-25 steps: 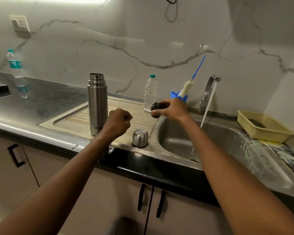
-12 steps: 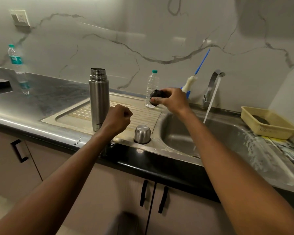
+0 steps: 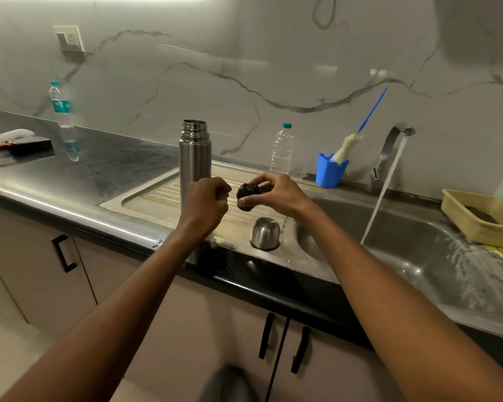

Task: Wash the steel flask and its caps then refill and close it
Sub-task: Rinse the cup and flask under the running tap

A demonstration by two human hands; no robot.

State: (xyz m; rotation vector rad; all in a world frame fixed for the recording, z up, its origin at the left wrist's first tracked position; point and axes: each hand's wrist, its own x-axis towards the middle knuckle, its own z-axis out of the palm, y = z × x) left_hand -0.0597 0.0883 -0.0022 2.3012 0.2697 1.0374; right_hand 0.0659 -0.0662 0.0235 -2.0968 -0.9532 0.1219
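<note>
Head view, right hand (image 3: pixel 276 192) pinching black inner cap (image 3: pixel 246 193), left hand (image 3: pixel 205 203) clenched, empty.

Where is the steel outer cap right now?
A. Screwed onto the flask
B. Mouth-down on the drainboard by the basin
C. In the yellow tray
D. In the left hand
B: the steel outer cap sits mouth-down on the drainboard, while the flask stands open-topped.

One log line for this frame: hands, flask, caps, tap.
left hand: curled, empty | right hand: pinches black inner cap | flask: open, upright | steel cap: drainboard | tap: running
</note>
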